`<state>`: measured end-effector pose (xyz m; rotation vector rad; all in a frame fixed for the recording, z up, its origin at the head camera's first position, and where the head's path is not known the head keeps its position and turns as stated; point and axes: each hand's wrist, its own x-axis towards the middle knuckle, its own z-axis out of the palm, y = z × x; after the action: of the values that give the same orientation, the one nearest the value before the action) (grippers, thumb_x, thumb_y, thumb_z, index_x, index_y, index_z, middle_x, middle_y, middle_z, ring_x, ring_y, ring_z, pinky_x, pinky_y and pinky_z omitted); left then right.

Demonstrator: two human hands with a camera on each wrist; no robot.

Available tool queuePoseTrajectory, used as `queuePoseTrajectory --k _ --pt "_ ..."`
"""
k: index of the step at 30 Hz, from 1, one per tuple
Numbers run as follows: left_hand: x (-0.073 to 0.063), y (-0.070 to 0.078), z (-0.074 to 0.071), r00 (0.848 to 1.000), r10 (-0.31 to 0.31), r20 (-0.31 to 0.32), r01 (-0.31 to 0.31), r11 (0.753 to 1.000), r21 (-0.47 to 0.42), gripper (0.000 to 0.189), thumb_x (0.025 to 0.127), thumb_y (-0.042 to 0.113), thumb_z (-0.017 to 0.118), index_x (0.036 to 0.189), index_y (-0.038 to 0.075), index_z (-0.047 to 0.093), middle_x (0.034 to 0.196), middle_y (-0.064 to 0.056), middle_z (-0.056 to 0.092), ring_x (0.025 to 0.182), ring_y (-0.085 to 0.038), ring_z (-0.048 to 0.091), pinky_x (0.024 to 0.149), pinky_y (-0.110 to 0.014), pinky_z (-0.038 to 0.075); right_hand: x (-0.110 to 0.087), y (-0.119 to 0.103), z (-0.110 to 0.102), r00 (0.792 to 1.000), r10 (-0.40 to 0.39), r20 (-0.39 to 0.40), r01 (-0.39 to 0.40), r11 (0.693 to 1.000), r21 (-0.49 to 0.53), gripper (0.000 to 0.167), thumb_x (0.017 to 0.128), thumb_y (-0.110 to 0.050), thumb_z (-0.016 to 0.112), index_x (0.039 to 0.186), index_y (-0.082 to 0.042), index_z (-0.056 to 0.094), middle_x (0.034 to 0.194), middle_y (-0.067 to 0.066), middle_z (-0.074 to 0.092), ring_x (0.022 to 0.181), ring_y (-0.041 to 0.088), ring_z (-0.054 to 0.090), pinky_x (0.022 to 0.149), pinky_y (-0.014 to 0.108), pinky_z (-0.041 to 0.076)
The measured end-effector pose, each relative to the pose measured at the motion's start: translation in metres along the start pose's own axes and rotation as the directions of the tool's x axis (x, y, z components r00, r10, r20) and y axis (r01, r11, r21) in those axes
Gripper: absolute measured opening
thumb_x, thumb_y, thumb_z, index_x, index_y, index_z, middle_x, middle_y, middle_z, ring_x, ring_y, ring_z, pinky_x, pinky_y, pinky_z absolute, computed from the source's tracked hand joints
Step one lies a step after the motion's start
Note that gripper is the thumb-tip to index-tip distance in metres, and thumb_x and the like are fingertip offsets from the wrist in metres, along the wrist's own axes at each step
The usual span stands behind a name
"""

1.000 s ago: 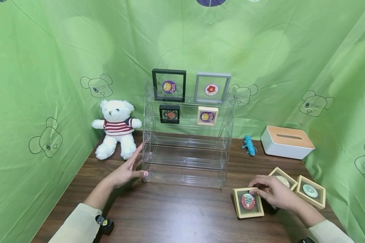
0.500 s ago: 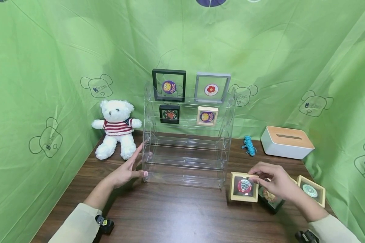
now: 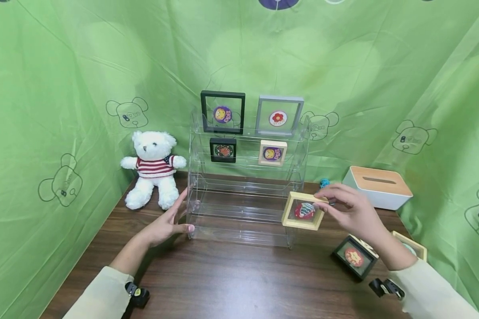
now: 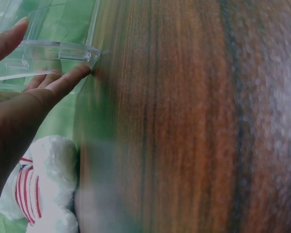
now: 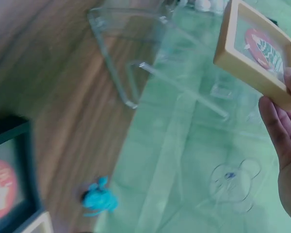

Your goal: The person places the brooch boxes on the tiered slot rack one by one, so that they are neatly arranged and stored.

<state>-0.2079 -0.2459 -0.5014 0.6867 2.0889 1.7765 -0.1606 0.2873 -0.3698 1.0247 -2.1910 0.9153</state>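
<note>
My right hand (image 3: pixel 349 210) pinches the upper right corner of a light wooden picture frame (image 3: pixel 302 225), thumb in front. Behind its clear pane is a red round badge with a striped design, and the frame overlaps the clear acrylic tiered rack's (image 3: pixel 239 237) right side in the head view. My left hand (image 3: pixel 159 228) rests against the rack's left side, fingers straight along it and thumb at its front edge. On the rack's top tier stand a black frame (image 3: pixel 242 106) and a grey frame (image 3: pixel 259 116); one tier lower are a small black frame (image 3: pixel 212 153) and a small cream frame (image 3: pixel 273 144).
A black frame (image 3: pixel 349 270) with a red badge lies at the right, other wooden frames (image 3: pixel 419 250) partly behind my right forearm. A tissue box (image 3: pixel 371 192) and blue cord (image 3: pixel 324 183) are at the back right. A white teddy bear (image 3: pixel 153 168) sits left of the rack.
My right hand has lifted the wooden frame off the table at the right and carried it up and leftward to the rack's right side. My left hand stays in place.
</note>
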Motion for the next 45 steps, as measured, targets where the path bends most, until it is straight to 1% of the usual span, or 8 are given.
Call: queuePoseTrajectory --k 9,17,23,28,32,38,42,45 --pt "-0.001 0.001 0.0 1.0 -0.007 -0.003 0.007 1.0 -0.004 0.125 0.097 0.004 0.08 0.178 0.04 -0.009 0.186 -0.019 -0.013 0.167 -0.062 0.005 0.129 -0.073 0.022 0.049 -0.014 0.02 0.994 -0.058 -0.09 0.057 0.998 -0.013 0.04 0.077 0.015 0.091 0.109 -0.008 0.085 0.104 0.006 0.081 0.083 0.006 0.066 0.075 0.01 0.051" --pt "-0.001 0.002 0.001 1.0 -0.001 0.0 0.001 1.0 -0.009 0.125 0.097 0.003 0.08 0.178 0.04 -0.009 0.186 -0.02 -0.01 0.167 -0.06 0.008 0.128 -0.07 0.025 0.086 -0.023 0.047 0.99 -0.007 -0.139 0.008 1.0 0.012 0.029 0.083 0.01 0.09 0.108 -0.004 0.084 0.106 0.009 0.08 0.096 0.009 0.073 0.09 0.013 0.062" --pt "-0.002 0.0 0.0 1.0 -0.01 -0.003 0.01 1.0 -0.006 0.125 0.097 0.003 0.08 0.177 0.041 -0.009 0.186 -0.02 -0.011 0.167 -0.06 0.008 0.129 -0.071 0.023 0.106 -0.021 0.074 0.982 -0.048 -0.181 0.046 0.999 -0.02 0.026 0.084 0.008 0.09 0.107 -0.002 0.083 0.103 0.011 0.079 0.088 0.022 0.076 0.086 0.016 0.063" --pt "-0.001 -0.001 0.0 1.0 -0.007 -0.008 0.007 1.0 0.002 0.124 0.098 0.005 0.08 0.177 0.041 -0.008 0.187 -0.016 -0.013 0.168 -0.06 0.007 0.13 -0.071 0.021 0.118 -0.022 0.096 0.986 -0.087 -0.143 0.078 0.995 -0.069 0.021 0.089 0.003 0.089 0.107 -0.003 0.083 0.105 0.011 0.077 0.089 0.023 0.076 0.08 0.03 0.067" --pt "-0.001 -0.001 -0.001 1.0 -0.006 -0.008 0.006 1.0 0.003 0.125 0.097 0.004 0.08 0.177 0.043 -0.007 0.187 -0.015 -0.013 0.168 -0.06 0.006 0.13 -0.071 0.02 0.12 -0.022 0.112 0.992 -0.076 -0.098 0.067 0.994 -0.089 0.019 0.092 0.002 0.087 0.109 -0.006 0.084 0.107 0.01 0.076 0.093 0.024 0.075 0.076 0.037 0.065" --pt "0.0 -0.001 -0.001 1.0 -0.004 -0.008 0.004 1.0 -0.004 0.125 0.097 0.003 0.08 0.177 0.043 -0.007 0.187 -0.016 -0.013 0.167 -0.061 0.005 0.13 -0.072 0.019 0.121 -0.024 0.133 0.999 -0.046 -0.008 0.044 0.992 -0.121 0.027 0.095 0.006 0.081 0.119 -0.007 0.083 0.112 0.012 0.073 0.09 0.024 0.073 0.073 0.037 0.064" --pt "0.0 -0.001 0.0 1.0 -0.001 -0.005 0.001 1.0 -0.007 0.125 0.097 0.003 0.08 0.178 0.041 -0.007 0.187 -0.015 -0.015 0.167 -0.061 0.005 0.13 -0.072 0.019 0.125 -0.028 0.143 0.998 -0.032 0.055 0.04 0.988 -0.148 0.037 0.095 0.011 0.076 0.128 -0.006 0.081 0.118 0.015 0.071 0.096 0.027 0.075 0.079 0.035 0.066" --pt "0.0 -0.001 0.0 1.0 -0.002 -0.005 0.002 1.0 -0.01 0.125 0.097 0.002 0.08 0.178 0.041 -0.007 0.186 -0.02 -0.008 0.167 -0.061 0.006 0.13 -0.072 0.019 0.129 -0.032 0.15 0.995 -0.03 0.097 0.046 0.984 -0.174 0.044 0.095 0.013 0.072 0.134 -0.007 0.079 0.122 0.016 0.069 0.103 0.028 0.075 0.082 0.035 0.066"
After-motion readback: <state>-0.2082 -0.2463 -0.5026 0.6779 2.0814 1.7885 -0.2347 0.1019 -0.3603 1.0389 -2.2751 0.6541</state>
